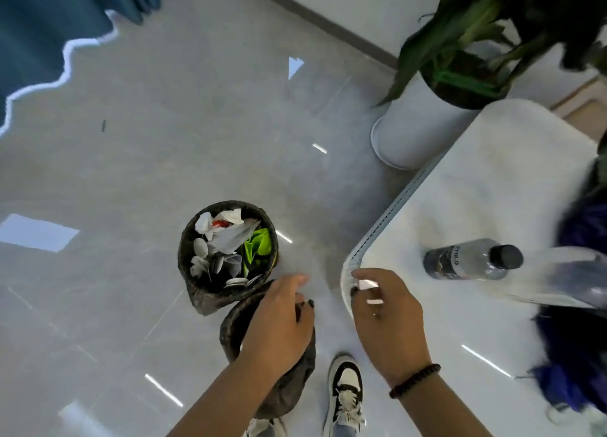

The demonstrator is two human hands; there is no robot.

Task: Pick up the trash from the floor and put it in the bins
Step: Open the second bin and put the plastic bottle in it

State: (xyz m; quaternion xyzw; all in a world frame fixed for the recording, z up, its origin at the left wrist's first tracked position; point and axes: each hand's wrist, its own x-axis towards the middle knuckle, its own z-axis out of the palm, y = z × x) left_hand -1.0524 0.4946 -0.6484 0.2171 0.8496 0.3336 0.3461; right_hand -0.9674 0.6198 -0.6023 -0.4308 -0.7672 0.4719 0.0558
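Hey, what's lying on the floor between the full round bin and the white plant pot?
Nothing: in the head view only bare glossy grey floor, with light reflections, separates the trash-filled round dark bin from the white cylindrical plant pot.

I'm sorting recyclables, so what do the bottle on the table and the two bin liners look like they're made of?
The bottle looks like clear plastic with a dark cap: see-through body, glossy highlights. The liner of the full bin and that of the second bin, which sits under the left hand, look like thin dark plastic film, crinkled and faintly shiny, though blur leaves it uncertain.
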